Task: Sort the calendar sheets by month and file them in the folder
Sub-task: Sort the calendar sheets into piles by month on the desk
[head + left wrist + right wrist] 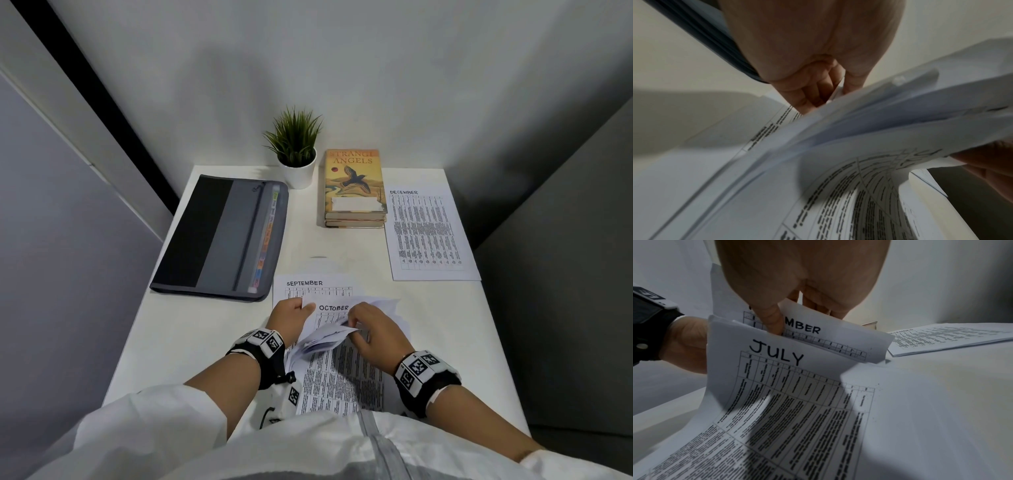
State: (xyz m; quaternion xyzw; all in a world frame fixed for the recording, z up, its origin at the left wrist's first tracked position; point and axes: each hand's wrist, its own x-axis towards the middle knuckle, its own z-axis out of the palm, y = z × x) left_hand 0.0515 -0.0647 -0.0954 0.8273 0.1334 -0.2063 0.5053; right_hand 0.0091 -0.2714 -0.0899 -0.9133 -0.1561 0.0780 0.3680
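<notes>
A stack of calendar sheets [342, 373] lies at the desk's near edge, its top edges fanned upward. My left hand [301, 310] pinches the stack's upper left corner, its fingers [818, 91] curled round the paper edge. My right hand [352, 327] lifts several sheet tops. Its thumb [774, 321] is pushed between a sheet ending "MBER" [812, 329] and the JULY sheet [777, 356]. OCTOBER [334, 308] shows between my hands and a SEPTEMBER sheet [305, 283] pokes out behind. The DECEMBER sheet [430, 236] lies alone at the right. The grey folder [219, 236] lies closed at the left.
A potted plant [297, 150] and two stacked books [354, 188] stand at the back of the white desk [191, 329]. Grey partition walls close in the left, back and right sides.
</notes>
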